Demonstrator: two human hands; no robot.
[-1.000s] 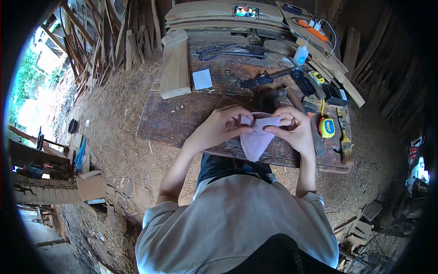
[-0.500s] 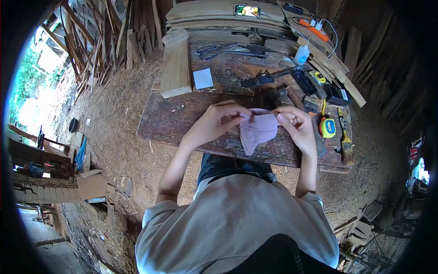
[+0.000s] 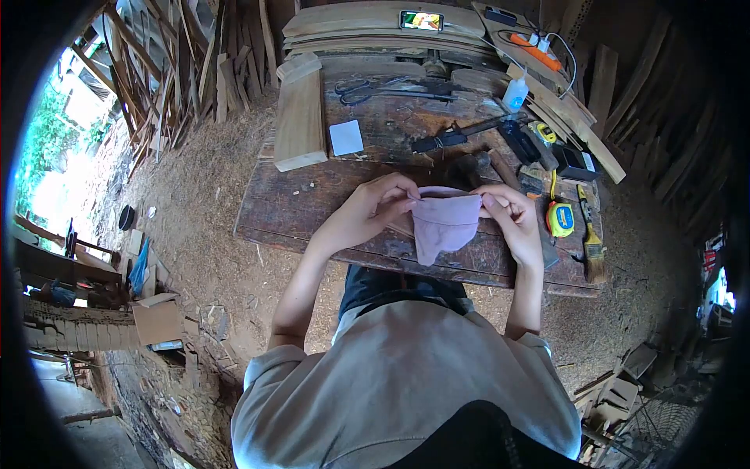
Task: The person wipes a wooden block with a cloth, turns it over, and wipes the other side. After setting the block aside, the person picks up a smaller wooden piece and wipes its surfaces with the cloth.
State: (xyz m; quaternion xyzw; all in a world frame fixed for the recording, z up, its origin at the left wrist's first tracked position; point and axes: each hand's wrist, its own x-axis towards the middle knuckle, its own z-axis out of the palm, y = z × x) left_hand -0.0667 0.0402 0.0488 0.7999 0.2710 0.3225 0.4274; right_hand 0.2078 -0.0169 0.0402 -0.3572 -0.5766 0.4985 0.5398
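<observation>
Left hand (image 3: 367, 213) and right hand (image 3: 512, 219) hold pink cloth (image 3: 444, 223) above workbench (image 3: 305, 207).

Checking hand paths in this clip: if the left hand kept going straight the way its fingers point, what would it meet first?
The left hand points rightward at the pink cloth it already pinches; beyond that, probably the right hand holding the other edge, though depth is unclear.

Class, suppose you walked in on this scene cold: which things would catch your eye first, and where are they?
First, the pale pink cloth stretched between the left hand and right hand, above the near edge of the dark wooden workbench. Next, the yellow tape measure just right of the right hand, beside a paintbrush. Farther back, a lit phone screen glows on stacked boards.
</observation>
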